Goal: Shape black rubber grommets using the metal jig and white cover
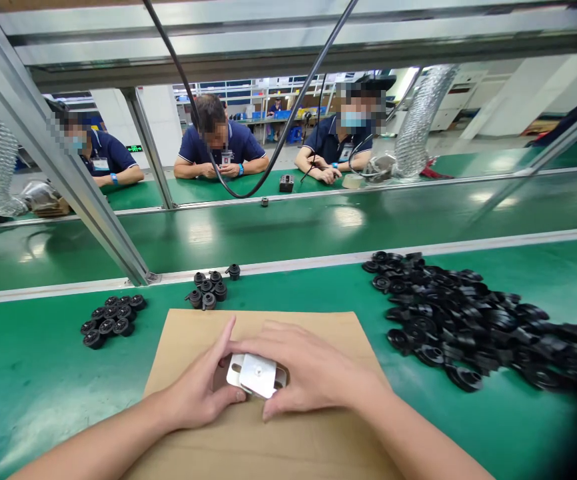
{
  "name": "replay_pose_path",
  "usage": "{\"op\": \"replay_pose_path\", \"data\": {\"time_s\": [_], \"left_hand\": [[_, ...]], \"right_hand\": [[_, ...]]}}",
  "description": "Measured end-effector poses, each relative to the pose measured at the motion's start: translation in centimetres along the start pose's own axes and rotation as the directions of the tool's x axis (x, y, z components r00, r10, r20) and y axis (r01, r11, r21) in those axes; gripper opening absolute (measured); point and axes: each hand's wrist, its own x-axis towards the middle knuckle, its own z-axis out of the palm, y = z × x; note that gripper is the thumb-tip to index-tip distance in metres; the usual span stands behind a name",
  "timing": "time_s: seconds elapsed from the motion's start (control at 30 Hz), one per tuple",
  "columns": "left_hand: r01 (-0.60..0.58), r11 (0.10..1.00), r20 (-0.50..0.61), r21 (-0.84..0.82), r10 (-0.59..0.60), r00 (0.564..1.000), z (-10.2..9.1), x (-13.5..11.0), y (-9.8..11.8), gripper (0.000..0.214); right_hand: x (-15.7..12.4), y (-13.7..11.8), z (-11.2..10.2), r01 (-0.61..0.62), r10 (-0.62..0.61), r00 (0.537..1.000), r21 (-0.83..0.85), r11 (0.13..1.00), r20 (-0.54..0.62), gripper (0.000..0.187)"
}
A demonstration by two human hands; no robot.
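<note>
— What have you got in the middle of your feed?

— A white plate (257,375), flat with rounded corners, held just above a cardboard sheet (188,333) at the near edge of the green bench (43,373). My left hand (196,397) is curled around its left edge, thumb up along the side, fingertips tucked beneath. My right hand (311,373) arches over the right side, fingers half closed and pressing on the edge.

— Which step would you call it?

— I'd judge that I'm lining up or pressing together two thin layers; a second edge peeks out below the top one, slightly askew. A further move calls for both grips to stay even, so the layers don't slide apart.

— And around it?

— A big heap of black round parts (468,327) lies well to the right, a small cluster (207,291) just beyond the cardboard, and another group (111,320) to the left. Across the belt, co-workers (221,143) sit with their arms on the far bench.

— Anything you can't make out?

— The plate's underside and right half are hidden by my fingers. Whether it's one piece or two, I can't say for certain. The heap's right end blurs into the dark corner.
</note>
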Motion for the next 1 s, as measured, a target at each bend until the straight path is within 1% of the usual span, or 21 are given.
{"op": "replay_pose_path", "data": {"time_s": [0.07,0.13,0.2,0.23,0.27,0.3,0.37,0.43,0.5,0.53,0.57,0.63,0.67,0.7,0.77,0.8,0.83,0.87,0.93,1.0], "left_hand": [[0.016,1.000,0.001,-0.020,-0.016,1.000,0.04,0.01,-0.14,0.113],[0.003,1.000,0.009,-0.029,-0.002,1.000,0.06,0.00,-0.24,0.113],[-0.009,1.000,0.013,-0.029,0.010,1.000,0.07,-0.02,-0.26,0.113],[0.001,1.000,0.008,-0.027,0.000,1.000,0.08,-0.04,-0.23,0.113],[0.022,0.999,0.002,-0.028,-0.022,1.000,0.10,-0.05,-0.19,0.113],[0.047,0.998,-0.001,-0.032,-0.047,0.999,0.12,-0.06,-0.15,0.113],[0.063,0.997,-0.002,-0.036,-0.063,0.998,0.17,-0.06,-0.10,0.112],[0.024,0.999,0.001,-0.034,-0.024,1.000,0.21,-0.02,-0.12,0.111],[-0.015,0.999,0.005,-0.038,0.016,1.000,0.24,0.02,-0.23,0.111],[-0.021,0.999,0.004,-0.040,0.021,1.000,0.24,0.04,-0.29,0.110],[-0.015,0.999,0.003,-0.042,0.015,1.000,0.23,0.05,-0.36,0.110],[0.010,0.999,-0.002,-0.036,-0.011,1.000,0.21,0.07,-0.48,0.110],[0.014,1.000,-0.002,-0.028,-0.014,1.000,0.21,0.08,-0.53,0.111],[0.008,1.000,-0.003,-0.020,-0.008,1.000,0.21,0.08,-0.57,0.111],[-0.009,1.000,-0.004,-0.003,0.009,1.000,0.23,0.08,-0.60,0.112],[-0.010,1.000,-0.006,-0.001,0.010,1.000,0.24,0.07,-0.61,0.112],[-0.004,1.000,-0.008,-0.006,0.004,1.000,0.26,0.05,-0.60,0.111],[0.007,1.000,-0.009,-0.018,-0.008,1.000,0.27,0.02,-0.60,0.111],[0.021,0.999,-0.003,-0.040,-0.021,1.000,0.29,-0.03,-0.62,0.110],[0.004,0.999,0.003,-0.043,-0.004,1.000,0.36,-0.06,-0.69,0.110]], "right_hand": [[-0.05,0.01,0.08,0.030,-0.030,1.000,0.022,0.999,0.005,0.099],[0.02,0.03,0.30,0.070,-0.071,0.998,0.078,0.994,0.002,0.088],[0.12,-0.04,0.54,0.043,-0.043,0.999,0.036,0.998,-0.017,0.079],[0.15,-0.13,0.62,0.009,-0.010,0.999,-0.015,1.000,-0.030,0.078],[0.14,-0.25,0.64,-0.019,0.017,0.999,-0.058,0.998,-0.039,0.083],[0.10,-0.38,0.59,-0.021,0.018,0.999,-0.071,0.997,-0.038,0.090],[-0.05,-0.62,0.34,0.037,-0.037,0.999,-0.002,0.999,-0.016,0.098],[-0.18,-0.78,0.04,0.057,-0.056,0.998,0.074,0.996,-0.016,0.095],[-0.19,-0.83,-0.15,-0.001,0.003,0.999,0.048,0.999,-0.032,0.088],[-0.15,-0.83,-0.18,-0.029,0.030,0.999,0.024,0.999,-0.040,0.087],[-0.08,-0.82,-0.17,-0.030,0.031,0.999,0.012,0.999,-0.042,0.089],[0.07,-0.77,-0.01,0.044,-0.043,0.999,0.045,0.998,-0.027,0.091],[0.13,-0.73,0.12,0.075,-0.074,0.997,0.067,0.995,-0.021,0.088],[0.18,-0.69,0.28,0.081,-0.080,0.997,0.068,0.994,-0.021,0.082],[0.22,-0.58,0.62,0.023,-0.024,0.999,-0.019,1.000,-0.047,0.071],[0.21,-0.53,0.74,-0.013,0.008,0.998,-0.078,0.997,-0.065,0.070],[0.19,-0.49,0.79,-0.034,0.024,0.997,-0.118,0.992,-0.078,0.075],[0.16,-0.46,0.77,-0.024,0.014,0.997,-0.120,0.992,-0.078,0.082],[0.09,-0.49,0.58,0.054,-0.056,0.997,-0.028,0.998,-0.060,0.094],[0.06,-0.66,0.50,0.109,-0.105,0.992,0.063,0.992,-0.065,0.092]]}}
